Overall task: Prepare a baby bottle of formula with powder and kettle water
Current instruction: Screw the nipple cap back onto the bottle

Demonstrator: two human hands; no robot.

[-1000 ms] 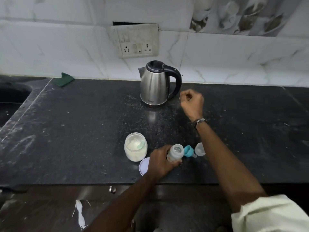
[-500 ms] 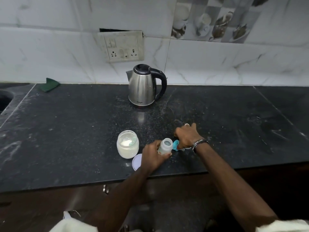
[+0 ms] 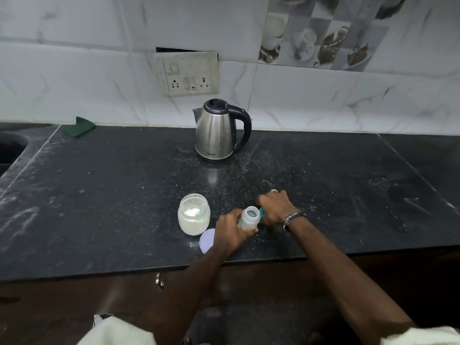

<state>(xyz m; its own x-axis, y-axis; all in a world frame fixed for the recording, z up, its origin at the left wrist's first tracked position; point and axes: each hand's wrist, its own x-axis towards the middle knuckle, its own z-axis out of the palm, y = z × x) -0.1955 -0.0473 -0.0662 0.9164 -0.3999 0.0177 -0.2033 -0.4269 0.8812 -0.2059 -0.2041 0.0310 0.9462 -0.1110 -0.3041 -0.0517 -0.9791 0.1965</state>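
From my remote seat: the right hand (image 3: 275, 207), up near the steel kettle (image 3: 219, 131) a second ago, has dropped to the near edge of the black counter (image 3: 99, 195) and closed its fingers over the teal bottle collar (image 3: 261, 212) — I read that as fetching the top, so filling is likely done. The left hand (image 3: 230, 231) grips the open baby bottle (image 3: 249, 217) by its lower body, mouth clear above the fingers, collar touching its right side. The uncapped powder jar (image 3: 194, 215) stands just left, its lid (image 3: 207, 240) beside it.
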